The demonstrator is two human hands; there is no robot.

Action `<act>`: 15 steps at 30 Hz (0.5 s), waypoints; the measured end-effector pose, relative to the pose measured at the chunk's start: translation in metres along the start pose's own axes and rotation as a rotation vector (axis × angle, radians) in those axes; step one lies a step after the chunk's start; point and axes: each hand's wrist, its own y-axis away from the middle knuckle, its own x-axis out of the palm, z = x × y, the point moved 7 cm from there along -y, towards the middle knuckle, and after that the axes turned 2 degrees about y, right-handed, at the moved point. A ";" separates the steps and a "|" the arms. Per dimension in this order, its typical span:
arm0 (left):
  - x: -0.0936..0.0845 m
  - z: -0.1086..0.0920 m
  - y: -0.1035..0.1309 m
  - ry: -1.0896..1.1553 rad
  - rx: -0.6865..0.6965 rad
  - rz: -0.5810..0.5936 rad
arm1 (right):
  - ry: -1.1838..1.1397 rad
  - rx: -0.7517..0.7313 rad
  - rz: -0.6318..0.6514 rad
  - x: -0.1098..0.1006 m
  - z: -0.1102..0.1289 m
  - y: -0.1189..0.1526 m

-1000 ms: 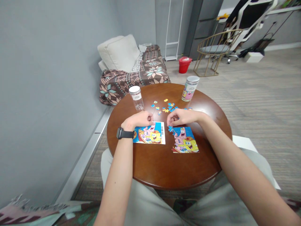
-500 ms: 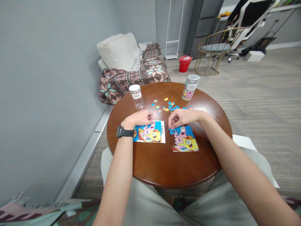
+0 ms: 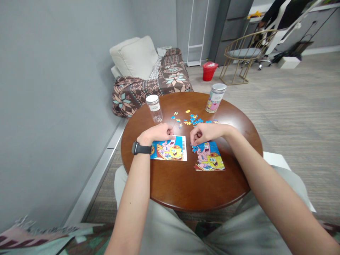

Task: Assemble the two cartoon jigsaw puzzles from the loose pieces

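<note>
My left hand (image 3: 158, 132), with a black watch on its wrist, rests at the top edge of a picture card (image 3: 170, 150). Its fingers are curled, and the thumb lies on the card's edge. To the right lies a partly joined jigsaw puzzle (image 3: 212, 158) showing the same pink and yellow cartoon figures. My right hand (image 3: 203, 132) pinches a blue puzzle piece (image 3: 194, 148) at the puzzle's upper left corner; the fingertips partly cover it. Several loose puzzle pieces (image 3: 196, 121) are scattered just beyond my right hand.
A clear jar (image 3: 156, 111) with a white lid stands at the table's back left. A printed tin (image 3: 214, 100) stands at the back right. The round wooden table (image 3: 172, 187) fits close to my knees. Behind are a covered sofa (image 3: 170, 76), a red bin (image 3: 209, 72) and a gold-framed chair (image 3: 243, 54).
Both hands keep almost the same place and grip. The blue piece under my right fingertips sits slightly closer to the puzzle. In the background, a person's dark-sleeved arm shows more by the office chair.
</note>
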 end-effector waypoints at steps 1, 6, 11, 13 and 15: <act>0.000 0.000 0.000 0.001 0.001 -0.001 | 0.010 -0.008 -0.001 0.000 0.000 0.000; -0.001 -0.001 0.002 -0.005 -0.005 0.008 | 0.032 -0.032 0.001 0.001 -0.001 -0.001; -0.001 -0.003 0.003 0.000 -0.014 0.009 | 0.068 -0.038 0.016 0.002 0.000 -0.001; -0.002 -0.004 0.003 -0.002 -0.009 0.008 | 0.086 -0.038 0.019 0.002 0.001 -0.001; -0.002 -0.005 0.003 -0.004 -0.004 0.005 | 0.097 -0.038 0.019 0.003 0.001 -0.001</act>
